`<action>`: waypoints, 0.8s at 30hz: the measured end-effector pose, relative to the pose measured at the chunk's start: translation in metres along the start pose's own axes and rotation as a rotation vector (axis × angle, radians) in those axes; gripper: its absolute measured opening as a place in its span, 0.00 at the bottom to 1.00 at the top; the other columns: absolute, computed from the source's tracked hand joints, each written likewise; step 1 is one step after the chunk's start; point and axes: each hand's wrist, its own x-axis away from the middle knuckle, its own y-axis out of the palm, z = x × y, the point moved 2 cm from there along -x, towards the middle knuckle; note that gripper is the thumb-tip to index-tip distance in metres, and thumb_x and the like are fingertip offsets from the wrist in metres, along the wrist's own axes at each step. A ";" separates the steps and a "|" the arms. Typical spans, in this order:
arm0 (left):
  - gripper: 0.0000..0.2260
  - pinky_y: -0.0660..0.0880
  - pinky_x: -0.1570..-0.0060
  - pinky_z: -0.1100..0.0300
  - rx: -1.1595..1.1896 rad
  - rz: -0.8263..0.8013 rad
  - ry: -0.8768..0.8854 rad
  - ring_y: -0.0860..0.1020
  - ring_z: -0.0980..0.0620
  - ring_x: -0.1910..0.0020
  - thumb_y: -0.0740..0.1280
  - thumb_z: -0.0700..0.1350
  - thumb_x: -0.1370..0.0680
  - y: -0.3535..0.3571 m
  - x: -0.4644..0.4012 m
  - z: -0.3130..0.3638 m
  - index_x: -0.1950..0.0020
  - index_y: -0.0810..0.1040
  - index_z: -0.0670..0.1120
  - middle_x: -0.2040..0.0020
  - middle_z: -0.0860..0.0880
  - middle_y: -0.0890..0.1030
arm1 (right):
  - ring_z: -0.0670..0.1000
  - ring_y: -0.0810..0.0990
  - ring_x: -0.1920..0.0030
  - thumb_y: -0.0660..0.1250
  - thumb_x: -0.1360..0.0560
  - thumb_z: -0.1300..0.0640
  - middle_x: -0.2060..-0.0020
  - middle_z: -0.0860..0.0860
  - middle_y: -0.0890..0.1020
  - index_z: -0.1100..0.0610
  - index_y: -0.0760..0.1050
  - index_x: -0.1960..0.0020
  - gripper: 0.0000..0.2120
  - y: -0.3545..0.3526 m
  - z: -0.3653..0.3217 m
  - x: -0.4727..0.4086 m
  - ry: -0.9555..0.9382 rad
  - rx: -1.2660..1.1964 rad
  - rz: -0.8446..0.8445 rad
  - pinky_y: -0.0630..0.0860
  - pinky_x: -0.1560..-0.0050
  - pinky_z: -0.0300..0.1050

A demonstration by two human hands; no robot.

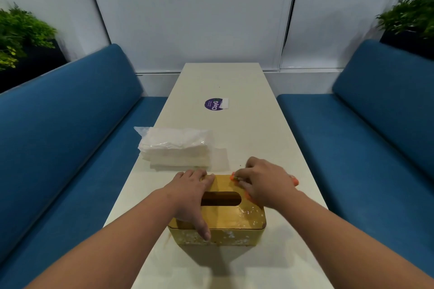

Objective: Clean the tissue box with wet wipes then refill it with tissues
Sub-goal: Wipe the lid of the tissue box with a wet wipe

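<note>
A yellow tissue box (237, 220) with a dark oval slot in its lid stands on the near part of the white table (256, 129); white specks spot its right top and front wall. My left hand (191, 197) lies over the box's left side, thumb down on the front wall. My right hand (267, 183) presses an orange cloth-like wipe (294, 180) onto the box's far right corner; most of the wipe is hidden under the hand. A clear plastic pack of white tissues (175, 146) lies just beyond the box, to the left.
A round purple sticker with a white tag (215, 103) sits mid-table. Blue cushioned benches (77, 124) (366, 129) flank the table on both sides. Green plants (21, 30) stand behind each bench back. White blinds fill the far wall.
</note>
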 end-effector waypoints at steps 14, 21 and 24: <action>0.61 0.46 0.26 0.48 0.006 -0.011 -0.010 0.44 0.45 0.23 0.75 0.69 0.42 0.000 0.000 0.000 0.22 0.41 0.56 0.21 0.52 0.45 | 0.46 0.73 0.52 0.59 0.20 0.45 0.47 0.43 0.73 0.40 0.76 0.35 0.15 -0.001 0.002 0.023 -0.073 -0.065 -0.062 0.73 0.53 0.40; 0.61 0.45 0.26 0.48 0.020 -0.011 0.003 0.43 0.45 0.23 0.75 0.69 0.42 0.002 -0.001 0.000 0.22 0.41 0.56 0.21 0.52 0.44 | 0.44 0.73 0.52 0.59 0.19 0.46 0.46 0.42 0.73 0.41 0.76 0.35 0.15 -0.005 0.044 0.027 0.134 -0.071 0.008 0.74 0.52 0.38; 0.61 0.46 0.26 0.47 0.026 -0.013 -0.005 0.43 0.45 0.23 0.75 0.70 0.43 0.004 -0.001 -0.001 0.22 0.41 0.57 0.22 0.52 0.44 | 0.44 0.73 0.50 0.59 0.19 0.45 0.44 0.43 0.73 0.41 0.75 0.34 0.15 -0.007 0.031 0.018 0.075 -0.093 0.005 0.77 0.48 0.42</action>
